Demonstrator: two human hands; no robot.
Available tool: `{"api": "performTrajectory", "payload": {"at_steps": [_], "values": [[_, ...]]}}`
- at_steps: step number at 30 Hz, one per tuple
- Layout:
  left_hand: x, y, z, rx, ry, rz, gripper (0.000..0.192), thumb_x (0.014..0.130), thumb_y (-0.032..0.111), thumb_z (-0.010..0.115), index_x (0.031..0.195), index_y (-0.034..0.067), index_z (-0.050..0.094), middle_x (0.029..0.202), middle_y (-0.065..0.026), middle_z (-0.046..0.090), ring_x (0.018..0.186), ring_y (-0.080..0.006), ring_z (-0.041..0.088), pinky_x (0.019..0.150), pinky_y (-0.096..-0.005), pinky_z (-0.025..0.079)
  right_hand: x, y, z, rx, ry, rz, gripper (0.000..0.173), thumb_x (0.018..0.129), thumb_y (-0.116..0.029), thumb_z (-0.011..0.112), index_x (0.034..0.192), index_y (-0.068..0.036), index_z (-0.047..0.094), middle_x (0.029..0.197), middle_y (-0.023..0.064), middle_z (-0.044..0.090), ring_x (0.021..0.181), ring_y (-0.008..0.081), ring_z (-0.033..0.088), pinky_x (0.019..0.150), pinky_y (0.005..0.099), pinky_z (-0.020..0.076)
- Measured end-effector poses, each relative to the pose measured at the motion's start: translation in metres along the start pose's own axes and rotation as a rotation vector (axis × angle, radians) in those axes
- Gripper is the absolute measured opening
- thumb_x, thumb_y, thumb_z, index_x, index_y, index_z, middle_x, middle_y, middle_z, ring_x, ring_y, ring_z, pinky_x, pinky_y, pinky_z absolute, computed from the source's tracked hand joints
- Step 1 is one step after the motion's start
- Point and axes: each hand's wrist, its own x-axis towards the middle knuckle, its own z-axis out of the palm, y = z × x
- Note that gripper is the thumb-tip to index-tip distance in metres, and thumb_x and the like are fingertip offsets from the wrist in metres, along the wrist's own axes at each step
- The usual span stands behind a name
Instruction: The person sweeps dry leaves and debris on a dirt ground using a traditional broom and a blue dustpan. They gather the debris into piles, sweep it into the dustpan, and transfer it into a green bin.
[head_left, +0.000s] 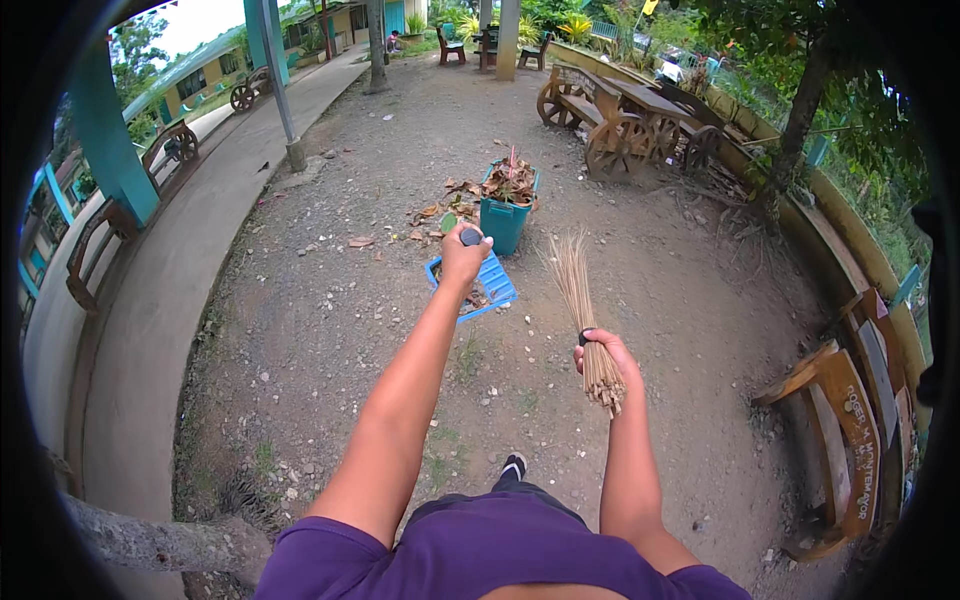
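Note:
My left hand (463, 259) is stretched forward and closed around a handle whose dark round end (470, 237) shows above the fist. Below that hand is a blue plastic dustpan (498, 280) with some dry leaves and debris in it; the fist hides part of it and where the handle joins. My right hand (616, 352) grips a stick broom (576, 289) near its bound end, around a dark band. The broom's thin bristles point forward and fan out, and its cut stick ends face me. Just beyond the dustpan stands a teal bin (502, 225) heaped with dry brown leaves (508, 182).
Fallen leaves (426, 213) lie left of the bin on gravelly ground. A concrete walkway (217, 187) with a metal post (279, 82) runs along the left. Wooden benches and a table with wheel-shaped legs (622, 142) stand back right, another wooden bench (847, 420) near right. A tree trunk (165, 536) is lower left.

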Motion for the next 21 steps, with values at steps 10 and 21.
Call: {"api": "performTrajectory", "payload": {"at_steps": [10, 21], "values": [[0.193, 0.001, 0.057, -0.071, 0.051, 0.184, 0.019, 0.071, -0.004, 0.061, 0.077, 0.006, 0.046, 0.070, -0.0019, 0.050, 0.057, -0.0112, 0.054, 0.048, -0.0213, 0.045, 0.141, -0.149, 0.051, -0.133, -0.040, -0.080, 0.019, 0.072, -0.011, 0.057, 0.083, -0.004, 0.043, 0.058, 0.0104, 0.054, 0.045, 0.0185, 0.055, 0.040, 0.0293, 0.0485], [0.446, -0.029, 0.121, 0.079, -0.107, 0.253, 0.020, 0.069, -0.006, 0.061, 0.075, 0.006, 0.047, 0.070, -0.0008, 0.050, 0.061, -0.0099, 0.053, 0.053, -0.0221, 0.047, 0.314, -0.268, 0.108, -0.198, 0.021, -0.196, 0.015, 0.070, -0.011, 0.059, 0.079, -0.001, 0.051, 0.060, 0.0096, 0.057, 0.048, 0.0163, 0.057, 0.043, 0.0284, 0.0492]]}}
